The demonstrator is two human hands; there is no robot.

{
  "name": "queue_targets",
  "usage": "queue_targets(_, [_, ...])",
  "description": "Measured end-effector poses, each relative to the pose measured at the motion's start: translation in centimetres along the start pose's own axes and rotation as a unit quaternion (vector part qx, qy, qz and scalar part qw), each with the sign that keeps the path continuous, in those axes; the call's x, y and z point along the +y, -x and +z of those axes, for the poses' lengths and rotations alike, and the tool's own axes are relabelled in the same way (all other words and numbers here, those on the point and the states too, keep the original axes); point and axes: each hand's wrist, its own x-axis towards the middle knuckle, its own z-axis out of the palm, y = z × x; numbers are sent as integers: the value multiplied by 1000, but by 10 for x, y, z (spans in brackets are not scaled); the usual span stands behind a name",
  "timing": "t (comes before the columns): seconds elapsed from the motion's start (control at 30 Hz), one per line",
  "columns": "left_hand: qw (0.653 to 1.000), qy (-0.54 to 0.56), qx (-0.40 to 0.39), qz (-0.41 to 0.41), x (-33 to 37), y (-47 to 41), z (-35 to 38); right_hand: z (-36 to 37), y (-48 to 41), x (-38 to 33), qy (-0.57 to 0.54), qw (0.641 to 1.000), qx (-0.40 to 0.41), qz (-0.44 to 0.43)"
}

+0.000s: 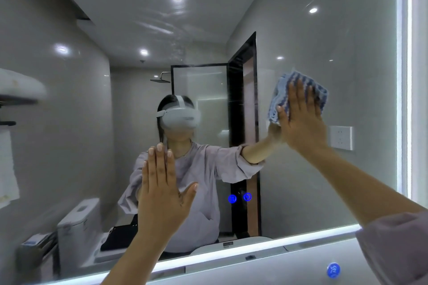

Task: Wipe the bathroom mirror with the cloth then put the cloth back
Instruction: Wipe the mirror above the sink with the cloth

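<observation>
The large lit bathroom mirror (301, 41) fills the view, with faint smears across its upper middle. My right hand (303, 120) presses a folded blue-and-white striped cloth (281, 97) flat against the glass at the right, fingers spread over it. My left hand (163, 187) lies flat on the mirror at lower centre, fingers together and thumb out, holding nothing. The reflection shows a person wearing a white headset, with both arms raised to the glass.
Two blue touch buttons (239, 198) glow on the mirror low at centre. A bright light strip (231, 253) runs along the mirror's bottom and right edges. A round blue disc (333, 270) sits below the mirror. A towel shelf (18, 90) hangs at far left.
</observation>
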Motion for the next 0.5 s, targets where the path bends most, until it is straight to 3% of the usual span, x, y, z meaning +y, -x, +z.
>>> queue_targets(0.13, [1000, 1, -1, -2, 0, 0, 1, 0, 7, 14, -19, 997, -14, 73])
queue_targets(0.33, [1000, -3, -6, -3, 0, 0, 2, 5, 2, -7, -14, 994, -19, 109])
queue_targets(0.5, [1000, 5, 1, -1, -1, 0, 4, -2, 0, -63, -54, 997, 17, 56])
